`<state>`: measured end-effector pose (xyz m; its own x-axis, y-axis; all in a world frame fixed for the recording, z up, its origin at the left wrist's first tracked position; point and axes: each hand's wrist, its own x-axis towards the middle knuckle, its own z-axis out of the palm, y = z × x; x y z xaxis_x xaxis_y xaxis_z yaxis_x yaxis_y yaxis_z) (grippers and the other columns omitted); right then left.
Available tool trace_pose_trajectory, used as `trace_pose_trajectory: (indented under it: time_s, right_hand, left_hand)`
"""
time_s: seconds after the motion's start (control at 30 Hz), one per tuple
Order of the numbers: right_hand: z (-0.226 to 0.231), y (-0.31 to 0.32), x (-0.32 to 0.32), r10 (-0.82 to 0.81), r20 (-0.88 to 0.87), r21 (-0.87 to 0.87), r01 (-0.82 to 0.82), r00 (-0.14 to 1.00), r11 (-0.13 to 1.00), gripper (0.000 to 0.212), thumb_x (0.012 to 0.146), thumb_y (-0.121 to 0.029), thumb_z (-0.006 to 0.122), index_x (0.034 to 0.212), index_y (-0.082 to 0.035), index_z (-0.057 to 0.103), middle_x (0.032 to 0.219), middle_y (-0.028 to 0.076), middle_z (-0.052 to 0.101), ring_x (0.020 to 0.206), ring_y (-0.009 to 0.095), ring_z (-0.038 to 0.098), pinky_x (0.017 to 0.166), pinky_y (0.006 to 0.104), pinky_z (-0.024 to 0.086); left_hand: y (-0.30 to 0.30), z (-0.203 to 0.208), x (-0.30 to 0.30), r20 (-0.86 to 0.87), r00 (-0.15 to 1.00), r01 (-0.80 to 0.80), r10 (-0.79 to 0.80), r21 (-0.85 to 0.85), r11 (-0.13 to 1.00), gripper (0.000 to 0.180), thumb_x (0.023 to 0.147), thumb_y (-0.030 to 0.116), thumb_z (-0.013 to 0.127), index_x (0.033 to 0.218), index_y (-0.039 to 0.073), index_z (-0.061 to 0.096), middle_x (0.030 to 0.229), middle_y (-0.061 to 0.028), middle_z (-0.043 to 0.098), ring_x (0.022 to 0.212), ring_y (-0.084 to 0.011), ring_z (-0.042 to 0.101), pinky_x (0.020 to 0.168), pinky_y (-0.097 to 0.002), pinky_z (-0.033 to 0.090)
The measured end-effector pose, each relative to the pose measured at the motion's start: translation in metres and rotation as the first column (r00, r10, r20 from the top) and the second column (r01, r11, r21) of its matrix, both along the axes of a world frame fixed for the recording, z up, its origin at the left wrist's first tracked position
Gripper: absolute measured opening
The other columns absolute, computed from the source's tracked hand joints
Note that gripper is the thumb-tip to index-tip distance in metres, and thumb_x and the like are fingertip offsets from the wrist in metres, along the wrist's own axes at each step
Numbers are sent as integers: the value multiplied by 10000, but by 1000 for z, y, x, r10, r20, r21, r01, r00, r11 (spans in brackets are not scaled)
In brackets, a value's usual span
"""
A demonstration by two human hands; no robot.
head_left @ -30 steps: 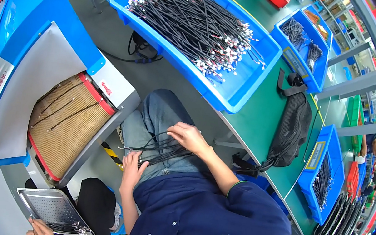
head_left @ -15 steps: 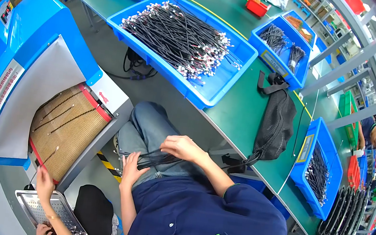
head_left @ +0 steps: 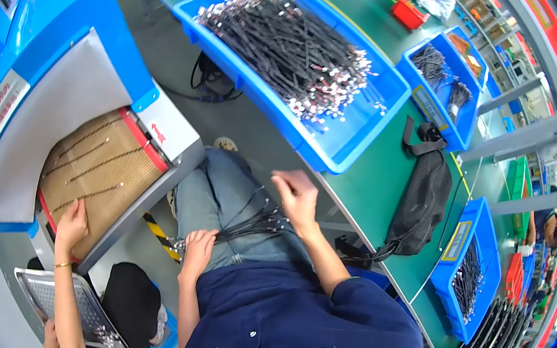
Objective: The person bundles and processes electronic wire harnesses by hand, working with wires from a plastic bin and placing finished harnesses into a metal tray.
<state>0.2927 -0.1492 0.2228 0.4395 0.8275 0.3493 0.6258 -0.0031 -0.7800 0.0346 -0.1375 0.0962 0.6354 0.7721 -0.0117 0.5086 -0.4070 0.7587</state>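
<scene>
A bundle of thin black cables with small pale connector ends lies across my lap. My left hand is closed over its left part, the fingers bent around the cables. Just above the bundle's right end, my right hand is raised with its fingers curled together. It is slightly blurred, and whatever it may pinch is hidden. On the left, another person's hand touches the end of a twisted dark cable on the tan mesh belt of a blue machine. Several similar cables lie on that belt.
A large blue bin heaped with black cables stands on the green table. Beside it are a black mesh bag and another blue bin of cables. A perforated metal tray sits near the co-worker's knee.
My right hand has moved right and up from the bundle, whose right end now shows. My left hand has closed over the cables. The co-worker's hand has moved up the belt with a cable.
</scene>
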Motion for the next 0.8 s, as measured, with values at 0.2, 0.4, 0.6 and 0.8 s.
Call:
trace_pose_trajectory:
  time_s: [0.2,0.4,0.6,0.8]
  right_hand:
    - [-65,57,-29,227,-102,-90,-237,968,967,211,812,-27,678,1020,-59,682,847,69,608,704,170,589,634,266,472]
    - [-113,84,-36,315,-109,-132,-328,943,936,224,811,-39,682,1035,-39,666,838,69,604,714,167,588,624,265,471]
    - [-127,90,-39,284,-172,-134,-308,943,942,149,796,-66,701,928,-20,650,811,72,626,684,165,599,602,271,473]
    - [-136,89,-33,338,-117,-94,-349,934,932,117,790,-70,708,882,-22,654,794,71,626,678,170,599,586,275,464]
  left_hand:
    - [45,-49,-16,-69,997,-28,27,-8,1000,278,885,139,568,1152,70,594,1071,-128,559,1019,-315,511,950,-402,377]
    - [78,-61,-27,220,954,-176,204,-140,974,310,883,51,558,1192,34,560,1256,-135,506,1180,-281,484,986,-359,388]
    - [109,-62,-38,215,860,-499,463,161,851,515,864,75,597,1340,44,403,1429,-190,276,1320,-351,292,1078,-435,280]
    - [123,-66,-62,-11,932,-360,363,96,928,344,915,119,532,1249,49,487,1273,-174,438,1182,-342,426,984,-418,359]
